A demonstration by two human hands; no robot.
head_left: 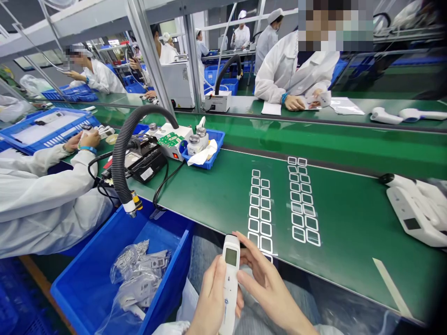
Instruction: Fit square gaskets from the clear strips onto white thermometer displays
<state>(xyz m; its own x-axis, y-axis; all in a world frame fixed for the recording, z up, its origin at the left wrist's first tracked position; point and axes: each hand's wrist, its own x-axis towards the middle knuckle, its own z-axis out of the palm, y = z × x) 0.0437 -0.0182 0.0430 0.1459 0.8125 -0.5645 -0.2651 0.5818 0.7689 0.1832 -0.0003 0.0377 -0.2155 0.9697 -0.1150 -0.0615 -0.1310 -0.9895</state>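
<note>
A white handheld thermometer (pixel 231 279) with a small grey screen and a black tip stands upright in front of me, below the bench edge. My left hand (pixel 212 293) is wrapped round its body, thumb along the side by the screen. With thumb and fingers, my right hand (pixel 263 284) grips the thermometer from the other side; its fingertips reach behind the head. On the green bench just beyond lie clear sheets with white rounded frames, one group (pixel 259 211) nearer my hands and another (pixel 303 200) further right.
A blue bin (pixel 118 270) with bagged parts stands at left. Above it hangs a black extraction hose (pixel 120 153). A blue tray (pixel 213 156) holds bottles. White thermometers (pixel 415 214) lie at right. A co-worker's sleeve (pixel 45 200) is at left; another person (pixel 296 70) works opposite.
</note>
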